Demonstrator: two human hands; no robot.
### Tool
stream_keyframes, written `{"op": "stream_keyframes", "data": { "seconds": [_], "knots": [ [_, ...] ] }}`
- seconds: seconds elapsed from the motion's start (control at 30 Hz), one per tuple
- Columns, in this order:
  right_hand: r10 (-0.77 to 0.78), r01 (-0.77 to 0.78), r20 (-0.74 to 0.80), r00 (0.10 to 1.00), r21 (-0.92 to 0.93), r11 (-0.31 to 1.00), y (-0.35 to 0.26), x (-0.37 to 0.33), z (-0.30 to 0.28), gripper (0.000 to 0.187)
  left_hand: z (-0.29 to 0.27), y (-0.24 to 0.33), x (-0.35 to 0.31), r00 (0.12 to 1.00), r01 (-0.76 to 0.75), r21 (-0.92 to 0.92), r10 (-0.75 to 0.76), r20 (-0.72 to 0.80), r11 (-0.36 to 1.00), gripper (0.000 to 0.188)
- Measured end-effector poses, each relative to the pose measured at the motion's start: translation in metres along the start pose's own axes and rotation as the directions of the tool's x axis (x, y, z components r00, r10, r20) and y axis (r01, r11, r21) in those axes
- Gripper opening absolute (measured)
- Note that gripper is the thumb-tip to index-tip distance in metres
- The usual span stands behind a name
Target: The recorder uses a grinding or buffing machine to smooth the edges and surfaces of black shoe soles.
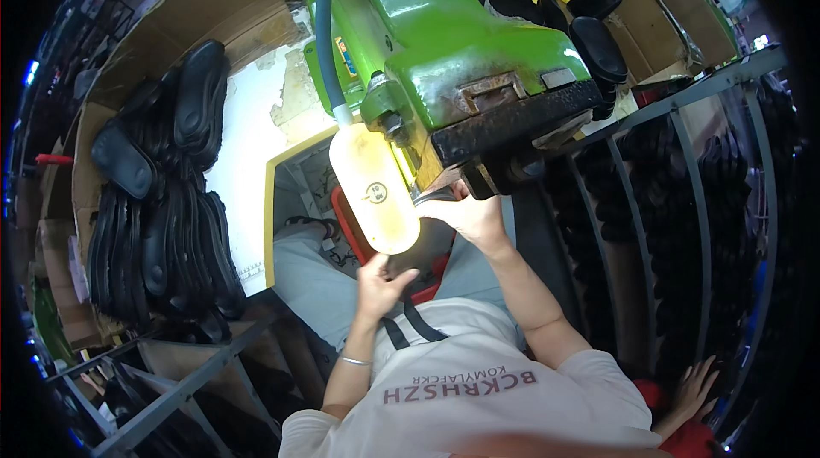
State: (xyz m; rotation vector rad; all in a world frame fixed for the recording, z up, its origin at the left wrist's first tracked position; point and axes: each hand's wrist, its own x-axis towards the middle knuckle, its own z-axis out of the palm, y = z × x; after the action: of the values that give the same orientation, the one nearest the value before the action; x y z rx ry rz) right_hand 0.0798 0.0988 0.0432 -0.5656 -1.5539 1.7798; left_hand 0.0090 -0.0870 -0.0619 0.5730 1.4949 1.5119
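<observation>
My right hand (474, 217) is closed on the edge of a black shoe sole (437, 195), at the lower front of a green machine (478, 56). Most of that sole is hidden by the machine and by the pale yellow oblong lamp (373, 193). My left hand (380, 289) is just below the lamp's lower end, its thumb spread away from the fingers. Nothing can be made out between them, and the fingertips are partly hidden.
Black soles (162, 244) are stacked on the left beside a cardboard box wall (196, 14). More dark pieces (598, 48) lie behind the machine. Metal racks (692, 202) stand at the right. A red bin (346, 227) sits between my legs. Another person's hand (696, 390) shows at lower right.
</observation>
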Motion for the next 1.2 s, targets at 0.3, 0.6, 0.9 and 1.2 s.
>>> {"op": "stream_keyframes", "data": {
  "seconds": [0.3, 0.6, 0.9, 1.2],
  "knots": [
    [0.009, 0.029, 0.08, 0.997, -0.457, 0.889, -0.038, -0.02, -0.064, 0.032, 0.048, 0.009, 0.018, 0.979, -0.046, 0.247, -0.005, 0.202, 0.968, 0.027],
    [-0.494, 0.264, -0.655, 0.572, -0.423, 0.867, -0.045, -0.048, -0.126, 0.038, 0.206, 0.085, 0.071, 0.901, 0.077, -0.659, 0.231, 0.367, 0.748, 0.063],
    [-0.749, -0.133, -0.42, 0.513, -0.901, 0.414, -0.109, 0.086, -0.24, 0.046, 0.255, 0.177, 0.21, 0.774, -0.629, 0.037, 0.62, 0.126, 0.777, 0.068],
    [-0.25, -0.466, -0.569, 0.783, -0.804, 0.369, -0.118, 0.128, -0.291, 0.049, 0.312, 0.212, 0.293, 0.74, -0.513, 0.738, 0.662, 0.121, 0.438, 0.05]
  ]
}}
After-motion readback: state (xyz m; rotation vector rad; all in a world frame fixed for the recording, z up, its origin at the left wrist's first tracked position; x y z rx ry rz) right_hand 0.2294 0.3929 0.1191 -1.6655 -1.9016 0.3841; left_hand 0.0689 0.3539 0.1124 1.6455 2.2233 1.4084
